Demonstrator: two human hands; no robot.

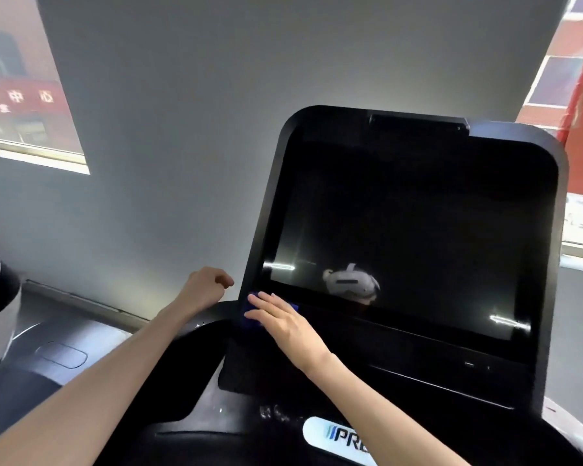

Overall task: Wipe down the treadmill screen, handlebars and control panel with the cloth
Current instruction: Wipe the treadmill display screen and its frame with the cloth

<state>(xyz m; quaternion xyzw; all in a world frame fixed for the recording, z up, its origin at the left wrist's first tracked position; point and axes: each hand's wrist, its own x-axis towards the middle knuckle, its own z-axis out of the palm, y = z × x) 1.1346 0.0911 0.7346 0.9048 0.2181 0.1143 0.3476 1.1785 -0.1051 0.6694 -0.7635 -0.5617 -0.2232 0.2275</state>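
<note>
1. Showing at far left was a window (31, 95) in the grey wall.
2. The left hand (204, 289) hovered just beside the left edge of the treadmill screen (411, 230), its fingers curled and holding nothing.
3. The right hand (283, 319) pressed the blue cloth (251, 314) against the screen's lower left corner, fingers straight and flat.
4. Further right, the dark glass reflected a white headset (350, 282).
</note>
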